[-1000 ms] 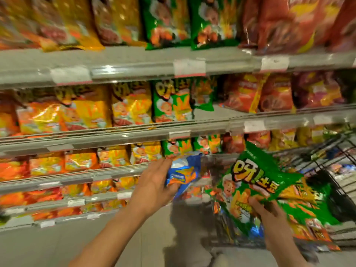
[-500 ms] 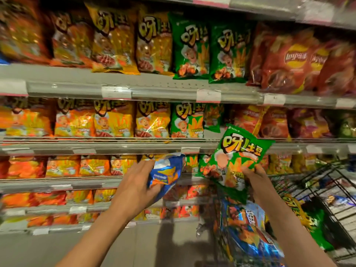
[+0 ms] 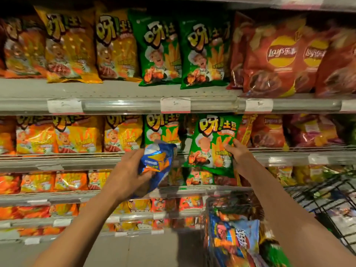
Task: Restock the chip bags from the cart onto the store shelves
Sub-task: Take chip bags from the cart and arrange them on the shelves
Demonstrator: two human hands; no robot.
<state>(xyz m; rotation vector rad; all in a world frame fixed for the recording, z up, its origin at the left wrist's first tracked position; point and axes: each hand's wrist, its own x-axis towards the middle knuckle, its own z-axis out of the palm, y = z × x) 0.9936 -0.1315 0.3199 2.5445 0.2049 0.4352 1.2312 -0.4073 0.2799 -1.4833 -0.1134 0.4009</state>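
Observation:
My right hand [image 3: 237,155] grips a green chip bag [image 3: 212,143] by its right edge and holds it upright in front of the second shelf [image 3: 123,158], just right of a matching green bag [image 3: 161,130] standing there. My left hand [image 3: 127,174] grips a crumpled blue chip bag [image 3: 157,160] lower down, at the centre. The wire cart [image 3: 317,205] stands at the lower right with more bags [image 3: 235,239] in it.
The top shelf [image 3: 119,103] carries yellow, green and red bags in rows. Lower shelves hold orange and yellow bags. Price tags line the shelf rails. Grey floor shows at the bottom centre.
My right hand lifted the green bag out of the cart up to the second shelf. My left hand kept the blue bag and rose slightly. My view tilted upward.

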